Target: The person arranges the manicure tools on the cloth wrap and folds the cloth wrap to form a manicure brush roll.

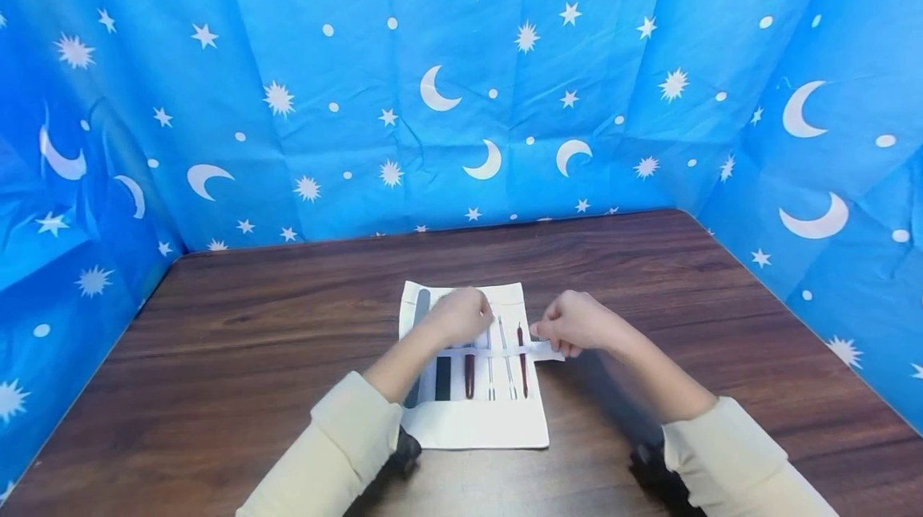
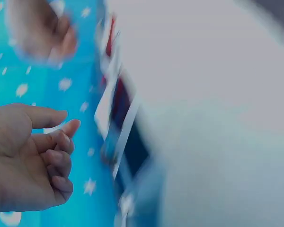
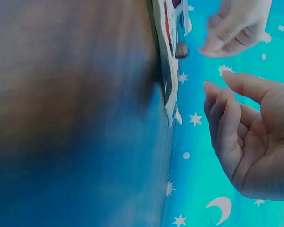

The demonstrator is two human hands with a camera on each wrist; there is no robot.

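A white tool case [image 1: 476, 427] lies unfolded on the table, with slim tools under a white cross band [image 1: 544, 352]. Among them are a long grey strip [image 1: 421, 304], a black flat piece [image 1: 443, 379], a dark red handle [image 1: 469, 377], a thin metal tool [image 1: 509, 365] and a slender dark red tool [image 1: 522, 361]. My left hand [image 1: 461, 315] hovers over the upper middle of the case, fingers loosely bent and holding nothing in the left wrist view. Just off the right edge, by the band's loose end, is my right hand [image 3: 260, 127], its fingers relaxed and bare.
Dark wood-grain table [image 1: 252, 341] surrounds the case. A blue cloth [image 1: 346, 100] with white moons and stars hangs behind the table and along both sides. Dark wrist straps [image 1: 407, 451] show under the cream sleeves [image 1: 339, 441].
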